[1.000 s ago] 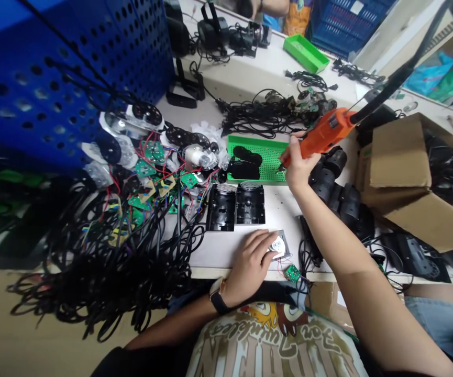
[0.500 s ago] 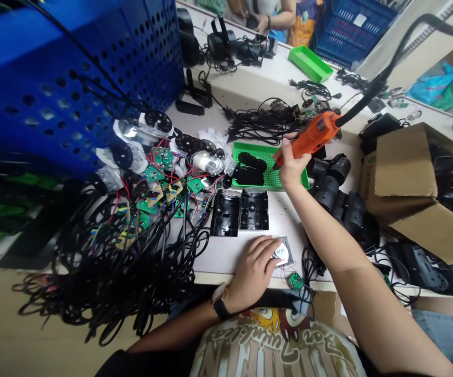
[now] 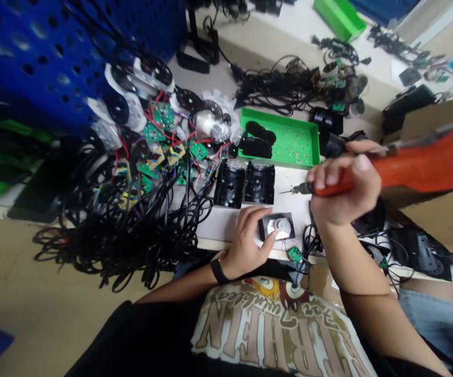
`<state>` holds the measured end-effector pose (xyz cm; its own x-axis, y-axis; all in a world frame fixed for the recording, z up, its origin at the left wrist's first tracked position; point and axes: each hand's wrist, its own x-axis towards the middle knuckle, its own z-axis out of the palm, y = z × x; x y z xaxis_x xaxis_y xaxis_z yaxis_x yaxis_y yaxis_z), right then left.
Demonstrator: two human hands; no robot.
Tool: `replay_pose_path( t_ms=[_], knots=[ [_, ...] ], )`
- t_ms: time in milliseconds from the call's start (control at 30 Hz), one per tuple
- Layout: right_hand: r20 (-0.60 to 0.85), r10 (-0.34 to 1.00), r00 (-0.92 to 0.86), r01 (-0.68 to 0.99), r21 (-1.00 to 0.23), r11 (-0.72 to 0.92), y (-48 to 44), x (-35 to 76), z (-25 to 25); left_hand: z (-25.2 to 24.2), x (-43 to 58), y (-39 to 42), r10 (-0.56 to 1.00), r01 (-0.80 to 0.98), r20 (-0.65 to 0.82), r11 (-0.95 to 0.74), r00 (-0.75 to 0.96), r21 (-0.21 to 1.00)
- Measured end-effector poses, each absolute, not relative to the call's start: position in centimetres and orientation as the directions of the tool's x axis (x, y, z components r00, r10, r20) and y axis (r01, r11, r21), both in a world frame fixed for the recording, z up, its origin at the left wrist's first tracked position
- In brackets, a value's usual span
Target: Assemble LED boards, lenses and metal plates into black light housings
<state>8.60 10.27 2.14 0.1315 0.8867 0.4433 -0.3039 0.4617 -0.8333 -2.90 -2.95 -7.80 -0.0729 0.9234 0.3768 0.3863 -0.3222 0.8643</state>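
Note:
My right hand [image 3: 346,188] is wrapped around an orange electric screwdriver [image 3: 422,165]. It is held nearly level, its thin bit pointing left above the table, apart from any part. My left hand [image 3: 252,238] grips a small black square plate [image 3: 266,226] at its left side, fingers at the far edge and thumb near the front. On the plate sits a round whitish-silver motor-like piece [image 3: 279,226]. Thin wires run from it to a small green circuit board [image 3: 295,254]. Just beyond lie two black half-shell housings [image 3: 260,183], open side up.
A green tray [image 3: 293,157] holds black flat pieces and tiny screws. Wired circuit boards and tangled black cables [image 3: 140,235] heap up at left, beside a blue perforated crate [image 3: 77,52]. Cardboard boxes [image 3: 442,214] stand at right, partly behind the screwdriver.
My right hand has drawn the screwdriver out of the green tray, toward me and to the right, and swung it level. My left fingers have shifted back, uncovering more of the plate. The view has tilted down.

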Motion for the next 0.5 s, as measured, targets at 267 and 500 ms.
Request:
replay_pose_path(
  t_ms=[267, 500],
  knots=[
    [0.440, 0.898, -0.012, -0.243, -0.873, 0.424, 2.1, 11.6, 1.1, -9.2, -1.6, -2.3, 0.937, 0.497, 0.345, -0.327, 0.059, 0.804],
    [0.422, 0.891, -0.169, -0.186, -0.901, 0.392, 1.1, 11.7, -0.9, -10.1, -1.4, -2.2, 0.937, 0.448, 0.345, -0.334, 0.058, 0.829]
  ],
)
